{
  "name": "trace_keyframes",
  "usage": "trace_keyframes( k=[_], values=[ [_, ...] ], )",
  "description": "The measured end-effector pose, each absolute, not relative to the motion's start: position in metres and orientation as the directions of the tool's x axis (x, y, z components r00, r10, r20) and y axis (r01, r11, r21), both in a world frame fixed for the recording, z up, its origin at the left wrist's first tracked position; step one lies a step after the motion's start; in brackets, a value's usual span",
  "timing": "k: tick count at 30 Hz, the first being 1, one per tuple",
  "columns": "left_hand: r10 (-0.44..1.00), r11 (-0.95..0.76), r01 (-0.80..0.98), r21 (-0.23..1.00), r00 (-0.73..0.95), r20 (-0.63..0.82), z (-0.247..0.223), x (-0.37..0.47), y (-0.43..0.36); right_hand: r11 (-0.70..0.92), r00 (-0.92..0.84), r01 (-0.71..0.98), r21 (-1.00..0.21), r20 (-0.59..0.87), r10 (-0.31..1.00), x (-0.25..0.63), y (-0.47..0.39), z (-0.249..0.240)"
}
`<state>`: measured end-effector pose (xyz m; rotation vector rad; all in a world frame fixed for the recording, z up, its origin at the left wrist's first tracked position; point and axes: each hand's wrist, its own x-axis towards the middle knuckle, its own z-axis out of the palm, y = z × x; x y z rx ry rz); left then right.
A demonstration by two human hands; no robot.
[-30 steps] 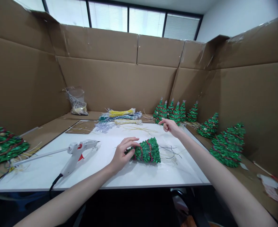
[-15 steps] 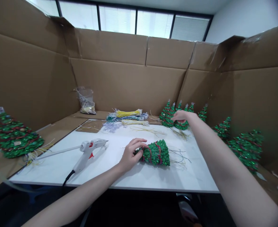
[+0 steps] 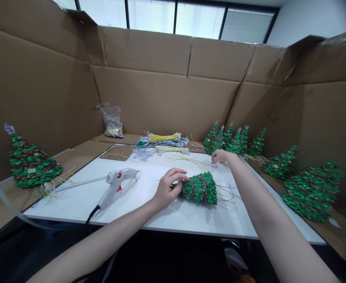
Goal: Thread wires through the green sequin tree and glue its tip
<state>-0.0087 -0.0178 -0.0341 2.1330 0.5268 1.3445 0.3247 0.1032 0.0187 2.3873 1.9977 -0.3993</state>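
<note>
A small green artificial Christmas tree [image 3: 202,188] wound with red garland lies on its side on the white board. Its narrow end is under my left hand [image 3: 170,185], with the thumb and fingers closed around it. Loose thin wires [image 3: 227,192] trail from its wide base. My right hand [image 3: 220,156] hovers over the far right part of the board, thumb and fingertips pinched together. Whatever sits in that pinch is too small to make out. Thin yellow wires [image 3: 190,159] lie just left of it, and upright finished-looking trees [image 3: 237,141] stand behind.
A white hot glue gun [image 3: 118,184] rests on the left of the board, its cord over the front edge. Wire bundles [image 3: 162,143] and a plastic bag [image 3: 111,122] are at the back. More trees stand at left [image 3: 33,163] and right [image 3: 312,192]. Cardboard walls [image 3: 161,55] enclose the table.
My right hand has come back from the standing trees, lower and nearer to the board. My left hand stays on the lying tree. The view has shifted slightly.
</note>
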Motion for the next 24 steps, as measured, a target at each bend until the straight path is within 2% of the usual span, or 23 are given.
trace_keyframes(
  k=[5, 12, 24],
  values=[
    [0.592, -0.765, 0.032, 0.643, 0.429, 0.683, -0.036, -0.009, -0.017, -0.174, 0.137, 0.971, -0.161, -0.217, 0.967, 0.336, 0.108, -0.003],
    [0.597, -0.76, 0.028, 0.65, 0.426, 0.68, -0.036, -0.009, -0.016, -0.139, 0.116, 0.976, -0.166, -0.14, 0.983, 0.344, 0.113, -0.024],
    [0.588, -0.765, 0.014, 0.644, 0.423, 0.689, -0.035, -0.008, -0.015, -0.005, -0.005, 0.986, -0.167, -0.057, 0.998, 0.352, 0.107, -0.017]
  ],
)
